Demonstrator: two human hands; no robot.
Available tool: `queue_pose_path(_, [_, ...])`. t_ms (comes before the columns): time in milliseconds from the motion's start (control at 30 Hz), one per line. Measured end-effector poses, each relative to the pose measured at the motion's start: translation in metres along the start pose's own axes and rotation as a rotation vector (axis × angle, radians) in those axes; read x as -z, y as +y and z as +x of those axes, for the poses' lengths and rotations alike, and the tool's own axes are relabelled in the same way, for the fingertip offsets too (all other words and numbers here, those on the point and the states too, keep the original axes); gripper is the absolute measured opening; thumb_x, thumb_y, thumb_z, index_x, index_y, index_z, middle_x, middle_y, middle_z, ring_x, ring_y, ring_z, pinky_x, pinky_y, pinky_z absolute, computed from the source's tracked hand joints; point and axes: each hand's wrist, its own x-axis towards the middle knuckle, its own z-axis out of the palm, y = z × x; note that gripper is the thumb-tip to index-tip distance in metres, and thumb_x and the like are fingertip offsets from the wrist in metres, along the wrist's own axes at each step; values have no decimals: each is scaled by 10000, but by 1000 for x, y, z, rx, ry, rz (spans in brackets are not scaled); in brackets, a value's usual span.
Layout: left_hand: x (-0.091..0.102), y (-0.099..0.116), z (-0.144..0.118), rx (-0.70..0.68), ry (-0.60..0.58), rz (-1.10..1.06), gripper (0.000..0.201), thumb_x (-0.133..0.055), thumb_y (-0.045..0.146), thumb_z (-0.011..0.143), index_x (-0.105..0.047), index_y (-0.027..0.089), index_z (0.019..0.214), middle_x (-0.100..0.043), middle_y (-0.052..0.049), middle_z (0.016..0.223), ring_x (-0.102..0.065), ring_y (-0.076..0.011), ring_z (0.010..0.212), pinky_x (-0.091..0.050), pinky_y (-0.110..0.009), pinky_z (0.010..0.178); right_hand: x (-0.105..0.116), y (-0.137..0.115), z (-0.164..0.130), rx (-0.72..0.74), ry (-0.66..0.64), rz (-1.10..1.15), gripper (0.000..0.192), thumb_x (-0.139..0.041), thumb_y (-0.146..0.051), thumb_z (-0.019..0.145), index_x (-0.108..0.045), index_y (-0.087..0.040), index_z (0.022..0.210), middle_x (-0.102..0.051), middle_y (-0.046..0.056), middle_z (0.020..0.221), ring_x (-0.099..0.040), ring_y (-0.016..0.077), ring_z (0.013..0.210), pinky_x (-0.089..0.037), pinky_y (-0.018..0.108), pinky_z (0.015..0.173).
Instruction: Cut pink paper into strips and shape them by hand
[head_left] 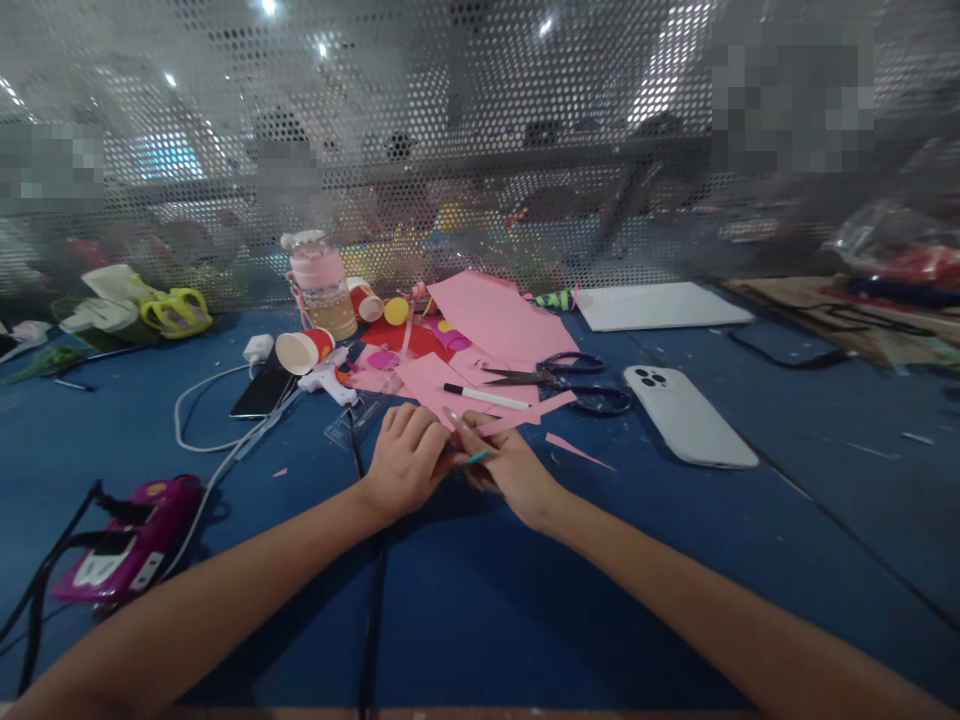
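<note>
Left hand [405,455] and right hand [508,468] together at centre, fingers curled and pinched on one narrow strip of pink paper [517,415] that runs off toward 2 o'clock. Small teal sliver [477,458] between the fingertips — whether it is a tool or a scrap cannot be told. Strip low over the blue felt-covered table [480,600], its free end over the larger pink paper sheets [495,320] at 12 o'clock.

Step in hand, by the look of it: folding or rolling the near end of the strip. Next move likely calls for a firm pinch and a fresh fingertip hold without loosening the paper.

Around: black-tipped white marker pen [486,397] just beyond the knuckles, dark-handled steel scissors [559,379] at 1 o'clock, white smartphone lying face down [688,415] at 2 o'clock, white hot-glue gun [328,381] and clear plastic ruler [356,420] at 11 o'clock, magenta plastic device with black cables [127,550] at 9 o'clock. Black cable [371,600] under the left wrist — could snag; marker close enough to be nudged.
</note>
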Motion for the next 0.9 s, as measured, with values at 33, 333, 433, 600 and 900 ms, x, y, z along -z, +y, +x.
queue_pose_path(33, [1,0,1,-16,0,50,307,-302,320,905,-427,178,662,-488,-44,639,-392,-168,617,-334,-297,569,0,0,0,-2,19,-5,437,-670,-529,601,-394,-192,563,-349,-104,392,-296,25,321,-186,170,332])
queue_pose_path(333, [2,-3,2,-28,80,157,304,-325,278,900,-475,170,659,-538,-53,628,-404,-180,625,-303,-309,597,4,3,-2,34,12,-53,335,-572,-499,718,-462,-191,644,-414,-78,414,-302,36,327,-138,189,337])
queue_pose_path(433, [1,-3,1,-16,77,133,310,-313,283,904,-469,170,660,-532,-52,626,-404,-177,621,-304,-306,590,5,3,-3,39,-19,-42,315,-602,-453,709,-446,-191,630,-414,-79,429,-301,36,338,-141,190,341])
queue_pose_path(600, [1,-3,0,5,70,67,346,-265,312,916,-458,171,667,-519,-53,632,-405,-171,616,-307,-301,576,4,4,-2,21,-34,-6,356,-640,-456,680,-406,-197,609,-390,-89,442,-279,32,347,-144,187,350])
queue_pose_path(900, [2,-2,0,-136,66,-69,346,-256,268,918,-476,144,681,-521,-65,650,-395,-167,628,-311,-308,586,4,1,-3,-48,-130,45,417,-739,-441,562,-412,-183,585,-404,-104,419,-324,21,329,-157,166,341])
